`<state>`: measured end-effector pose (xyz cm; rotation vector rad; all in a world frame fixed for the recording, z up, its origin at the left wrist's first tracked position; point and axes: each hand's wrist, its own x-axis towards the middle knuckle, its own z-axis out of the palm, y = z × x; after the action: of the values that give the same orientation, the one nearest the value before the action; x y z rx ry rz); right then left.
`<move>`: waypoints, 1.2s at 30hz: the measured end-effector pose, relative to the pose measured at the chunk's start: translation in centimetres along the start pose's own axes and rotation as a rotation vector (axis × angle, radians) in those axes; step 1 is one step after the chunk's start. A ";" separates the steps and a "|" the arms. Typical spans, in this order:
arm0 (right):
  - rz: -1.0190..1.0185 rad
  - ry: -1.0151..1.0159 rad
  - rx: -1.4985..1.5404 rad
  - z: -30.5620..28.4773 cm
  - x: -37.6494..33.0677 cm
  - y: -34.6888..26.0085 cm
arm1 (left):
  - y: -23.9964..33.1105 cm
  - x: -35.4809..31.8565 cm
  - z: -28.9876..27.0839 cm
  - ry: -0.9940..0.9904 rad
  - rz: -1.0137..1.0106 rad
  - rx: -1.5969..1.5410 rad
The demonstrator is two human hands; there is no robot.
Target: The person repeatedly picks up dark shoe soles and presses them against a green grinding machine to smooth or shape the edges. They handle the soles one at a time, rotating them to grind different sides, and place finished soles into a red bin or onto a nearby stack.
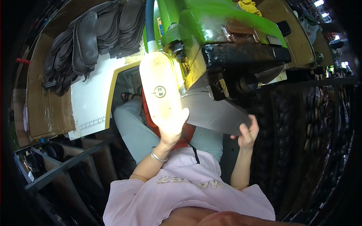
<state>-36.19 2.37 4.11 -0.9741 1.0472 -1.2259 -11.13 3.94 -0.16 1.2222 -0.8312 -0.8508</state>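
A dark ridged sheet (pixel 215 113) hangs under the head of the green machine (pixel 233 34), right of the bench's (pixel 90 103) yellow edge, apparently placed there for light. The right hand (pixel 247 135), half-curled, meets its right end; grip unclear. The lamp (pixel 160 84) hides the left hand's (pixel 171 132) fingers: cannot tell. Soles (pixel 86 41) overlap at the bench's far-left corner, probably within reach.
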 end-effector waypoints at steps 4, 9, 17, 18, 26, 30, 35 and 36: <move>-0.077 -0.086 -0.057 1.3 5.6 -1.7 | 2.3 0.6 -1.8 -0.096 -0.134 -0.178; -0.080 -0.219 -0.042 3.1 9.7 -0.4 | 3.0 1.3 -4.0 -0.072 -0.064 -0.196; -0.242 -0.411 -0.053 9.6 8.3 0.5 | 4.4 1.3 -9.9 -0.040 -0.194 -0.263; -0.195 -0.411 -0.019 10.0 8.0 1.0 | 4.0 1.0 -10.9 -0.056 -0.232 -0.263; 0.033 -0.461 -0.068 12.5 8.1 2.2 | -1.0 -4.6 -11.3 -0.248 -0.496 -0.185; -0.086 -0.336 -0.359 10.6 7.6 2.4 | -0.8 -6.9 -3.6 -0.336 -0.559 -0.045; -0.105 -0.381 -0.591 6.8 8.6 -4.8 | -3.2 -8.3 -1.9 -0.355 -0.425 -0.212; -0.059 -0.224 -0.617 4.4 8.5 -6.8 | -3.0 -8.1 -1.8 -0.353 -0.418 -0.235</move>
<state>-33.23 -6.67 10.95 -1.5841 1.2478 -0.8178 -13.44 11.56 -3.99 1.0648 -0.7358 -1.4936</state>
